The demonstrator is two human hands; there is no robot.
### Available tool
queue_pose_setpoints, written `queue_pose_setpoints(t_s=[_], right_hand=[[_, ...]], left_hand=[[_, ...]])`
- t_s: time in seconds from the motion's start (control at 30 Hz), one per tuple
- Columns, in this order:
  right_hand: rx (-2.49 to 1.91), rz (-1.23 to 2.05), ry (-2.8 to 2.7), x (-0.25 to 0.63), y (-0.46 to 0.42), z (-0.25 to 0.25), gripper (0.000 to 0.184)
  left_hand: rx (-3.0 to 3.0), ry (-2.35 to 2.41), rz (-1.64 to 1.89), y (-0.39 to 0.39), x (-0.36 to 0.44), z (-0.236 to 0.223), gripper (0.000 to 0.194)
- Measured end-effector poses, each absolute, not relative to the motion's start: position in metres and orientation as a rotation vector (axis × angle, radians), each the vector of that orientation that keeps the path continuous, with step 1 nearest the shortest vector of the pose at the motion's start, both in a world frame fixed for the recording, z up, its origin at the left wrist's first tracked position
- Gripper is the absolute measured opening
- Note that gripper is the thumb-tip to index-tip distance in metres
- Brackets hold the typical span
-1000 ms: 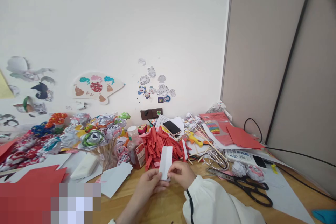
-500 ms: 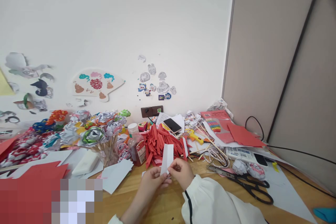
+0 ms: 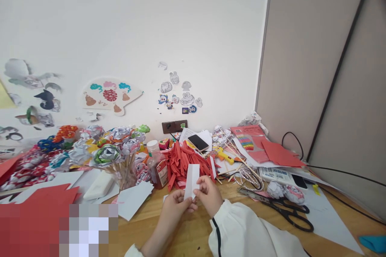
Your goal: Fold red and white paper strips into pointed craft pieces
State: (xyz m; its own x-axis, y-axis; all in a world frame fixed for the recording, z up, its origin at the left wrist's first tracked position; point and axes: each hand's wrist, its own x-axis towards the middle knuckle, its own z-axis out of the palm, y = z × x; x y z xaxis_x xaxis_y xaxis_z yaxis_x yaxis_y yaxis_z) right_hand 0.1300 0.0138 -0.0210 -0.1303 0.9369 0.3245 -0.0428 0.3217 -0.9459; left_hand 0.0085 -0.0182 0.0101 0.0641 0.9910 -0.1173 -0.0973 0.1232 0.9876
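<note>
A narrow strip of white paper [image 3: 192,176], creased lengthwise, stands upright between my two hands above the wooden table. My left hand [image 3: 178,205] is closed on its lower end, thumb in front and fingers behind. On the strip's right edge, a little higher, my right hand [image 3: 209,196] pinches the paper between thumb and fingertips. The lowest part of the strip is hidden by my fingers. Just behind it lies a heap of folded red paper strips [image 3: 177,160].
Large black-handled scissors [image 3: 289,213] lie at the right beside crumpled paper balls [image 3: 276,189]. A phone [image 3: 198,142] and a yellow glue gun [image 3: 225,156] are farther back. Left stand a bottle of reddish-brown liquid [image 3: 157,170] and paper flowers on sticks [image 3: 108,154].
My right hand's fingers have shifted slightly up along the strip's right edge. The left hand keeps its hold, and the strip stays nearly in place.
</note>
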Motion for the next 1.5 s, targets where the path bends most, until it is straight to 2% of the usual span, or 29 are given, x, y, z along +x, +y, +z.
queue_pose_setpoints(t_s=[0.1,0.27,0.33,0.4,0.5,0.53,0.67,0.73,1.0,1.3,1.5], right_hand=[[-0.816,1.071,-1.403,0.132,0.014,-0.020,0.017],[-0.738,1.202,-1.399,0.132,0.016,-0.021,0.041],[-0.763,1.218,-1.429,0.132,0.017,-0.022,0.043],[-0.801,1.184,-1.432,0.134,0.019,-0.022,0.039],[-0.809,1.165,-1.454,0.138,0.021,-0.020,0.035],[-0.804,1.169,-1.467,0.140,0.022,-0.018,0.034],[-0.765,1.187,-1.519,0.142,0.021,-0.014,0.032],[-0.754,1.202,-1.526,0.141,0.019,-0.012,0.032],[-0.756,1.195,-1.505,0.137,0.016,-0.013,0.030],[-0.768,1.162,-1.425,0.132,0.014,-0.015,0.026],[-0.798,1.147,-1.367,0.128,0.012,-0.016,0.026]], left_hand=[[1.035,1.130,1.135,-0.017,0.006,0.007,0.018],[0.972,1.129,1.175,-0.015,0.005,0.003,0.020],[1.029,1.127,1.119,-0.015,0.004,0.004,0.022],[1.171,1.128,1.077,-0.014,0.001,0.007,0.031],[1.507,1.101,1.124,-0.015,-0.008,0.014,0.058],[1.617,1.090,1.122,-0.016,-0.011,0.016,0.059],[1.952,1.129,1.004,-0.017,-0.022,0.023,0.022],[2.017,1.150,0.986,-0.017,-0.023,0.027,0.014],[1.995,1.145,1.052,-0.016,-0.016,0.027,0.012],[1.357,1.124,1.297,-0.008,0.001,0.006,0.019],[1.267,1.216,1.354,-0.010,0.008,0.007,0.020]])
